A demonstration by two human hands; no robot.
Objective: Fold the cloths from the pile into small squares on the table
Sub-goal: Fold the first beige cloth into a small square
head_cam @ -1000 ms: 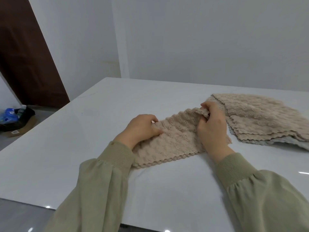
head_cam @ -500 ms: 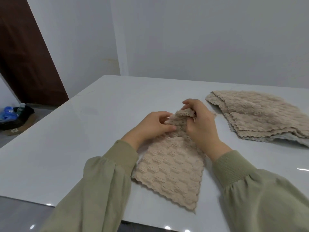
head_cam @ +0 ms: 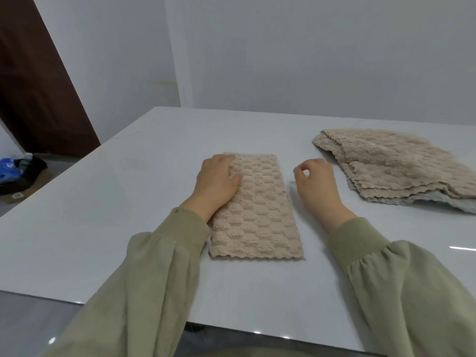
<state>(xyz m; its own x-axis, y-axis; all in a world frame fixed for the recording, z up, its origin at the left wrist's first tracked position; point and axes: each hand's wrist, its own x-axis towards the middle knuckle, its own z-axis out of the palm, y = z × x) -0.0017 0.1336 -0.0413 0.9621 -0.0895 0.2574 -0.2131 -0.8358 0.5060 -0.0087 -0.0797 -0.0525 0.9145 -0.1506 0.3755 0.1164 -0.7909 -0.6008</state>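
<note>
The cloth (head_cam: 260, 210) lies in the middle of the table (head_cam: 128, 202) as a long, narrow strip. Its length runs from 6 o'clock to 12 o'clock, and its wavy edge is at the near end. The pile (head_cam: 396, 166) of unfolded cloths lies at 2 o'clock from the strip, well apart from it.

Hand state:
- The left hand (head_cam: 217, 180) rests palm down on the far left part of the strip, at 10 o'clock from its middle. The fingers lie flat on the cloth and grip nothing.
- The right hand (head_cam: 315, 182) is just beside the strip, at 3 o'clock from its far half, and does not touch it. Its fingers are loosely curled and hold nothing. Whether it touches the table cannot be told.

Step in hand, as judged: the strip needs one more fold across its length to become a small square.

Procedure:
1. Keep the left palm pressing on the far half so the layers do not slide on the glossy table.
2. Pinch both near corners, at 5 and 7 o'clock.
3. Carry the near end towards 12 o'clock until it meets the far end.
4. Line up the side edges before letting go, as thick, soft pile tends to spring back.
5. Smooth the crease from the middle outwards.

Markings: no brand or writing shows on the cloth or pile. A box (head_cam: 18, 194) on the floor at 9 o'clock carries a small label, too small to read.
</note>
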